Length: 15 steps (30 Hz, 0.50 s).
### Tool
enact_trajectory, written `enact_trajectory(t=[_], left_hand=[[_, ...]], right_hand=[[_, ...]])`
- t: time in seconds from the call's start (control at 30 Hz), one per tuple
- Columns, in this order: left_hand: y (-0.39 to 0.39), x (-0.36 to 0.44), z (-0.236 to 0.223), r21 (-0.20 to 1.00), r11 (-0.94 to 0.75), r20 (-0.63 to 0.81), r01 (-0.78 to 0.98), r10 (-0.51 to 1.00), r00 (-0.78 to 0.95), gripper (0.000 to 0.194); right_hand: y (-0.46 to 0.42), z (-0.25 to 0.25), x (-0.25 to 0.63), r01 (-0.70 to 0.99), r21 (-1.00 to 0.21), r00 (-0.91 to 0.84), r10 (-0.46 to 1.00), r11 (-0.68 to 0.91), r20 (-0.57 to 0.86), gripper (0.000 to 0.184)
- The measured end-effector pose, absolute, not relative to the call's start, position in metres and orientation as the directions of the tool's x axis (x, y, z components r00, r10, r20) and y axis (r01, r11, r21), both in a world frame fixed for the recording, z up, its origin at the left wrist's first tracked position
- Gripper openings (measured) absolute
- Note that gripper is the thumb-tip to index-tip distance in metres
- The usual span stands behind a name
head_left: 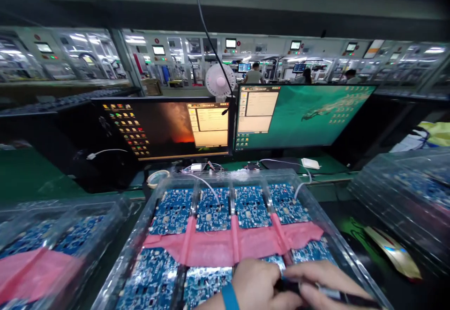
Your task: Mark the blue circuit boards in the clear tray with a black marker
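A clear plastic tray (138,228) in front of me holds several blue circuit boards (250,204) in two visible rows. Pink sheeting (211,249) runs across the dividers between those rows. My left hand (255,282), with a blue band on the wrist, is closed above the front row; whatever its fingertips pinch is hidden. Beside it, my right hand (328,279) is closed around a dark, elongated object (346,297), partly covered by the fingers. White cables (206,184) reach onto two of the back-row boards.
Two monitors (302,118) stand behind the tray, with a small white fan (220,81) above them. Other board trays sit at left (105,221) and right (372,179). A gold mouse (393,253) lies at right, a tape roll (158,179) behind. A cable hangs overhead.
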<state>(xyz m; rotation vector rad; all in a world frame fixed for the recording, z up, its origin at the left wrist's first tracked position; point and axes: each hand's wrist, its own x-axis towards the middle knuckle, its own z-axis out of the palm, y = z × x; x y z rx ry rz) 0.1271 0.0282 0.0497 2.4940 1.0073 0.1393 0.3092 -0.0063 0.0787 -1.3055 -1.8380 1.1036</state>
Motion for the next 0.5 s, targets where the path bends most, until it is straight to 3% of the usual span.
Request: enact_trajectory(t=[0.1,0.2,0.3,0.5], left_hand=[[0.027,0.125,0.049,0.493,-0.57,-0.001,0.657,0.755,0.656,0.025],[0.027,0.126,0.048,0.464,-0.55,-0.025,0.695,0.776,0.631,0.027],[0.03,0.127,0.049,0.458,-0.554,-0.067,0.695,0.758,0.648,0.027],[0.033,0.128,0.051,0.443,-0.564,-0.102,0.697,0.74,0.665,0.025]], right_hand=[[0.018,0.078,0.332,0.373,-0.927,-0.044,0.999,0.032,0.017,0.042],[0.057,0.068,0.355,0.502,-0.862,0.208,0.977,-0.06,0.053,0.031],[0.088,0.048,0.367,0.581,-0.807,0.251,0.967,-0.108,0.051,0.025],[0.102,0.021,0.367,0.586,-0.803,0.161,0.987,-0.106,-0.013,0.025]])
